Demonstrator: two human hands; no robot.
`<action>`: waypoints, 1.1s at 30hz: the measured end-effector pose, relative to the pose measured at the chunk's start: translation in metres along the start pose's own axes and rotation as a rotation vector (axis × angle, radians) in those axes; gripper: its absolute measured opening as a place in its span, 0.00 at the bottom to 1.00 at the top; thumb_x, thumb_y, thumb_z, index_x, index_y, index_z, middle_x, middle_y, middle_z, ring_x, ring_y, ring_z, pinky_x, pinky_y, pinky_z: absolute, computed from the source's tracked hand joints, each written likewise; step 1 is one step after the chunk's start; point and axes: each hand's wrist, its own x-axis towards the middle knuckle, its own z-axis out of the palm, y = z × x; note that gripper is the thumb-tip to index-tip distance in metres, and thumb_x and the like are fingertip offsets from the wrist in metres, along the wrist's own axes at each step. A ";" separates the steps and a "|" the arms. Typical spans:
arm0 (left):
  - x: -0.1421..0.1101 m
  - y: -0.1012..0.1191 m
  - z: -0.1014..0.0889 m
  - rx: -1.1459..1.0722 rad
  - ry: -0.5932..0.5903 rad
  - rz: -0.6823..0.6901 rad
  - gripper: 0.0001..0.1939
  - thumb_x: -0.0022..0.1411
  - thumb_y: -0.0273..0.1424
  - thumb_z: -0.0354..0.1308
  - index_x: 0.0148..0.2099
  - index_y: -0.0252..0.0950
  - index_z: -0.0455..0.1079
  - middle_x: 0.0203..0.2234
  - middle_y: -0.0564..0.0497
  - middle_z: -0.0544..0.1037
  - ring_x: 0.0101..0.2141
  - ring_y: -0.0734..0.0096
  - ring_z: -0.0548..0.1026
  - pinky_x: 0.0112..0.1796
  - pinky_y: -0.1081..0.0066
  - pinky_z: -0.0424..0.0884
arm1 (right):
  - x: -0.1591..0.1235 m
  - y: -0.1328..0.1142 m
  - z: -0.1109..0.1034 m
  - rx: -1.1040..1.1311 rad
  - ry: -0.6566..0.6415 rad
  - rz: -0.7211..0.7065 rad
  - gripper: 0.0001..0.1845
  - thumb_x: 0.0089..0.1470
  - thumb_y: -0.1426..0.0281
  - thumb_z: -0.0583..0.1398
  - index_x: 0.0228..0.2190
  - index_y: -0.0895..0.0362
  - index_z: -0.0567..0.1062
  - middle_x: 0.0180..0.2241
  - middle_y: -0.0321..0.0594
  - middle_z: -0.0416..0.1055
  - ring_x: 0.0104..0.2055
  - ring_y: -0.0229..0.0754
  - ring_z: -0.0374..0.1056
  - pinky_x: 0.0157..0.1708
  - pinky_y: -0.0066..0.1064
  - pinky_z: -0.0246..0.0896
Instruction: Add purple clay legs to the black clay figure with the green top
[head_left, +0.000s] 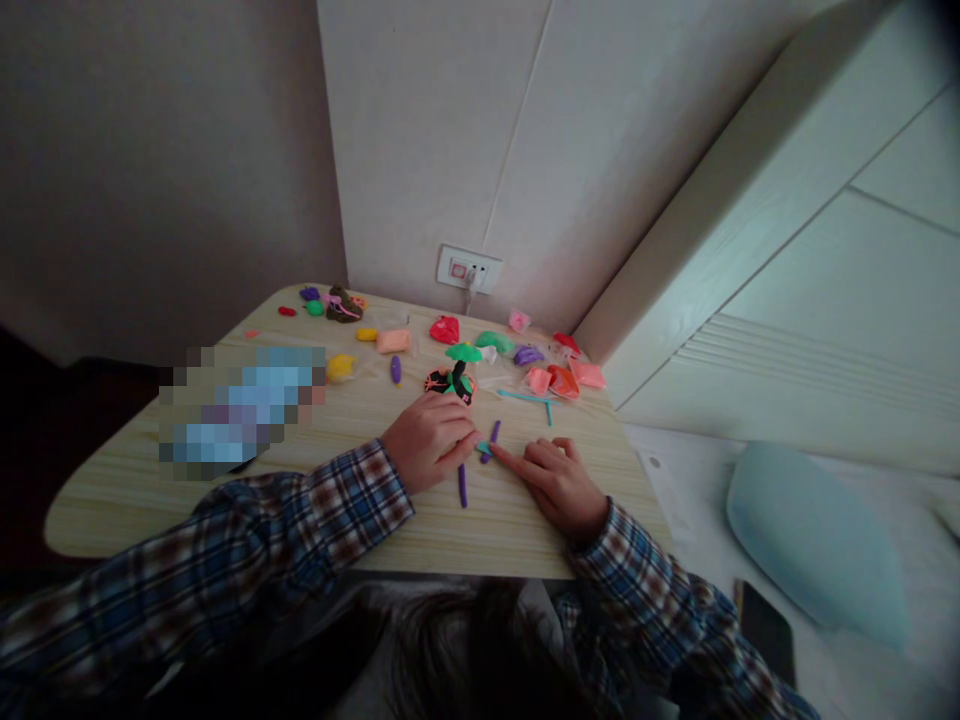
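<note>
A small teal piece of modelling clay (484,448) lies between the tips of my two hands, over a purple clay strip (495,432). My left hand (430,441) is curled, with thumb and index finger closed at the piece's left end. From the other side, my right hand (559,484) reaches in with its index finger stretched out to the piece and the other fingers bent. Below my left fingertips rests a second purple clay strip (463,487). Just beyond my left hand stands a black clay figure (459,375) with a green top (463,352).
Several clay packets, including a red one (445,329) and an orange one (562,382), lie along the table's back. Thin teal strips (525,397) are right of the figure. A blurred-out device (244,410) occupies the left. A wall socket (469,269) holds a plug.
</note>
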 end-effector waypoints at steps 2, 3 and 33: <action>0.000 0.000 0.000 -0.002 -0.007 0.000 0.16 0.62 0.29 0.44 0.28 0.33 0.70 0.26 0.48 0.75 0.35 0.67 0.69 0.40 0.66 0.64 | -0.010 0.002 -0.001 0.005 -0.007 0.004 0.24 0.59 0.74 0.45 0.57 0.53 0.57 0.28 0.39 0.63 0.33 0.40 0.57 0.37 0.35 0.45; 0.000 0.000 0.000 -0.003 -0.011 0.002 0.16 0.62 0.29 0.44 0.28 0.33 0.70 0.26 0.48 0.75 0.35 0.67 0.69 0.40 0.66 0.64 | -0.015 0.003 -0.002 0.007 -0.010 0.009 0.24 0.59 0.74 0.45 0.57 0.53 0.56 0.28 0.39 0.63 0.33 0.40 0.57 0.37 0.35 0.45; 0.000 0.000 -0.001 0.002 0.028 -0.008 0.16 0.62 0.29 0.44 0.27 0.33 0.69 0.25 0.49 0.74 0.33 0.68 0.69 0.38 0.67 0.64 | -0.024 0.002 -0.003 0.084 -0.009 0.005 0.24 0.59 0.74 0.44 0.57 0.54 0.58 0.28 0.39 0.62 0.33 0.40 0.57 0.38 0.36 0.44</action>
